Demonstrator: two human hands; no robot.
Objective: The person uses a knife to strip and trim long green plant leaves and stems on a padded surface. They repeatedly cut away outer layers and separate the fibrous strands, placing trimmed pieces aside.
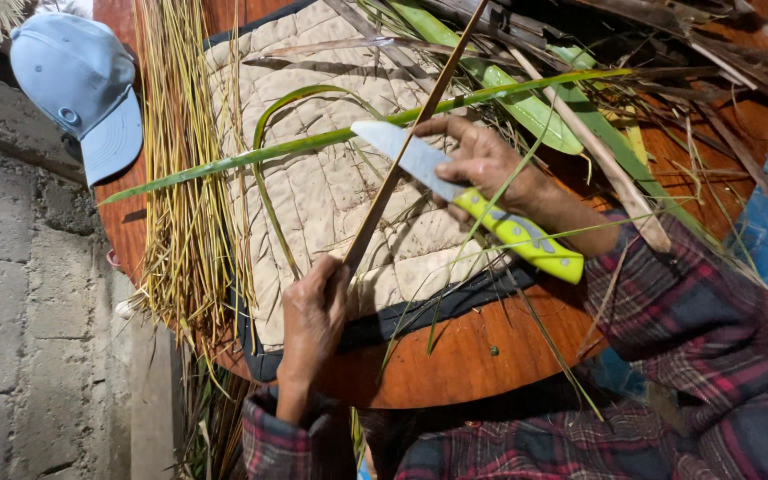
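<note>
Pinching the long brown strip (406,147) taut over the quilted pad (313,187), your left hand (313,316) is closing around its near end. Your right hand (482,164) is gripping the yellow-handled knife (464,200), its blade seemingly lying against the strip for scraping.

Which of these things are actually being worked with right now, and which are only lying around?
In use: the left hand gripping a brown strip; the right hand holding a yellow-handled knife; the quilted pad beneath.

Lying about: blue cap; bundle of dried stalks; green leaves; round wooden table.
</note>
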